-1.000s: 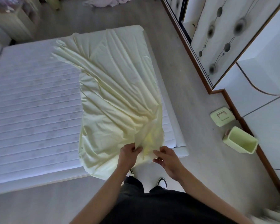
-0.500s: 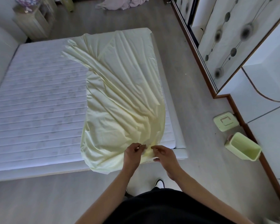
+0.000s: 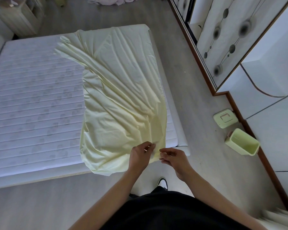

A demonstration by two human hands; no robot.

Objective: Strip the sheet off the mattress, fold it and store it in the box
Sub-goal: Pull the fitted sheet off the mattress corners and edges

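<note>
A pale yellow sheet (image 3: 120,90) lies crumpled over the right half of the white quilted mattress (image 3: 33,100), its far end still over the far right corner. My left hand (image 3: 140,155) and my right hand (image 3: 175,157) are close together at the near right corner of the bed, each pinching the sheet's near edge. A light green box (image 3: 242,141) stands open on the floor to the right, and its lid (image 3: 225,118) lies just beyond it.
A wardrobe with patterned sliding doors (image 3: 226,39) runs along the right wall. A wooden bedside unit (image 3: 18,15) stands at the far left. A heap of pale cloth (image 3: 113,0) lies on the floor past the bed. My shoe (image 3: 163,183) is on the grey floor below my hands.
My two hands have drawn closer together on the sheet's near edge. The view has pulled back a little and shifted left, and the sheet's near part has flattened slightly.
</note>
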